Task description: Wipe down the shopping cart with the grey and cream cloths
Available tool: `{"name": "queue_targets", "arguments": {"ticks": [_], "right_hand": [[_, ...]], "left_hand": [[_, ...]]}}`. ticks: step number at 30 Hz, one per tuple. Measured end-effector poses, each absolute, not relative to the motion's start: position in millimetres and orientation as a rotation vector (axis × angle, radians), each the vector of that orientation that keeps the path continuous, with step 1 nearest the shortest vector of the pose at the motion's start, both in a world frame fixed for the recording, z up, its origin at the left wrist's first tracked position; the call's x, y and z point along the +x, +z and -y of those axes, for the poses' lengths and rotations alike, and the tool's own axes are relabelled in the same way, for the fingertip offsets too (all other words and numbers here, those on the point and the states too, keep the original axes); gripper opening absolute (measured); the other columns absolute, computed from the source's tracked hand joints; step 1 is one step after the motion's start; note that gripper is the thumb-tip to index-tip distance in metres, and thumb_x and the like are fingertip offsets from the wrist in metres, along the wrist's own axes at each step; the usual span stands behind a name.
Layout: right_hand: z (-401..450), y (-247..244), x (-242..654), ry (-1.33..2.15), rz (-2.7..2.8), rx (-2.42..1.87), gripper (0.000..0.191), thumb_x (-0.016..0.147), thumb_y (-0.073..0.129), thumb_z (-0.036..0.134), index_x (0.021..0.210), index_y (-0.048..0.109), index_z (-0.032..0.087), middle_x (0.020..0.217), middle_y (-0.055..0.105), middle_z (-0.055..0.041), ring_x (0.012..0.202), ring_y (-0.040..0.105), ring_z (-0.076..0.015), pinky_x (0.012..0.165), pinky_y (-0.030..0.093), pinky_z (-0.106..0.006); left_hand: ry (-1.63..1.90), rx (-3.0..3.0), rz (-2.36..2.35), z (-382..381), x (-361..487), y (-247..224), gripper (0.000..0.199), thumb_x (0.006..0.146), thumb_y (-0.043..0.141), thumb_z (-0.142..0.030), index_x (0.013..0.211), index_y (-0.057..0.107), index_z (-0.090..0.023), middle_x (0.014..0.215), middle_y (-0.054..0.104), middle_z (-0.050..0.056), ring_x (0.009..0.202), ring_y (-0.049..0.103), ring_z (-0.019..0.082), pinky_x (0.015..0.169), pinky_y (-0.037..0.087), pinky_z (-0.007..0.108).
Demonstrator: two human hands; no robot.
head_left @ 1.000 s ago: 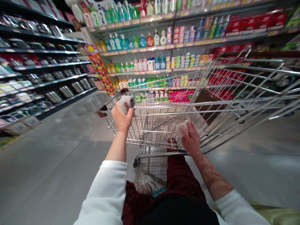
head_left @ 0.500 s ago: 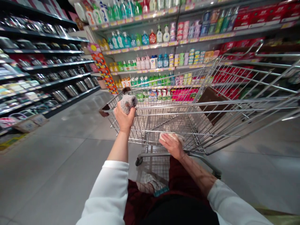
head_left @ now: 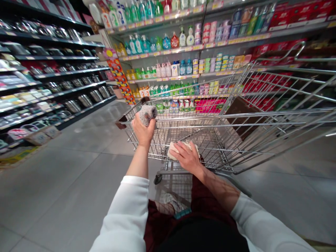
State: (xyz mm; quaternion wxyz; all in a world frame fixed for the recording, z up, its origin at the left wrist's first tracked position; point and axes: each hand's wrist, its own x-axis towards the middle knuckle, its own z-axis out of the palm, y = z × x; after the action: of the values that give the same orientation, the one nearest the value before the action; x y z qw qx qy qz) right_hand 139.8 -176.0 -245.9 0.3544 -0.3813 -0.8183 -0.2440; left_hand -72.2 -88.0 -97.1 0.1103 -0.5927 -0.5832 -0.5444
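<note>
A metal shopping cart (head_left: 168,120) stands crosswise before me. My left hand (head_left: 143,129) is wrapped round a grey dotted cloth (head_left: 147,114) at the cart's top rim, near its left corner. Lower down, my right hand (head_left: 186,157) presses a cream cloth (head_left: 172,151) against the wire side of the basket, with its fingers laid over the cloth. Part of that cloth is hidden beneath the palm. A brown panel (head_left: 244,117) sits inside the cart towards the right.
Behind the cart are shelves (head_left: 162,52) of bottles and tubs. Shelves of metal pots (head_left: 72,106) line the left. A cart wheel (head_left: 157,179) and a shoe (head_left: 173,203) show below. Grey floor tiles (head_left: 65,182) lie at left.
My right hand has moved left with the cream cloth along the wire side. My left hand keeps its hold at the rim. The whole view has shifted slightly to the right.
</note>
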Motion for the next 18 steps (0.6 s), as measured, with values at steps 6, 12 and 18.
{"name": "queue_targets", "arguments": {"ticks": [6,12,18], "right_hand": [[153,-304,133,-0.623,2.318,-0.814,0.044,0.094,0.049,0.012,0.132,0.056,0.035,0.143,0.048,0.0034,0.140,0.038,-0.0138,0.122,0.028,-0.043],[155,-318,124,-0.616,2.290,-0.710,0.025,0.096,0.053,0.022,0.115,0.066,0.032,0.132,0.057,0.0026,0.133,0.045,-0.0137,0.118,0.034,-0.042],[137,-254,88,-0.523,2.214,-0.723,0.035,0.097,0.052,0.022,0.129,0.059,0.033,0.143,0.049,-0.0017,0.142,0.036,-0.0157,0.122,0.024,-0.046]], "left_hand": [[-1.588,-1.799,1.671,90,-73,-94,0.039,0.076,0.056,-0.036,0.111,0.054,-0.020,0.106,0.067,0.009,0.104,0.061,0.029,0.095,0.044,0.040],[-1.583,-1.789,1.654,88,-73,-96,0.038,0.075,0.055,-0.037,0.108,0.054,-0.020,0.105,0.066,0.009,0.102,0.061,0.029,0.095,0.044,0.041],[-1.606,-1.765,1.639,88,-73,-98,0.039,0.074,0.055,-0.036,0.108,0.054,-0.018,0.104,0.067,0.010,0.101,0.061,0.029,0.096,0.043,0.041]]}}
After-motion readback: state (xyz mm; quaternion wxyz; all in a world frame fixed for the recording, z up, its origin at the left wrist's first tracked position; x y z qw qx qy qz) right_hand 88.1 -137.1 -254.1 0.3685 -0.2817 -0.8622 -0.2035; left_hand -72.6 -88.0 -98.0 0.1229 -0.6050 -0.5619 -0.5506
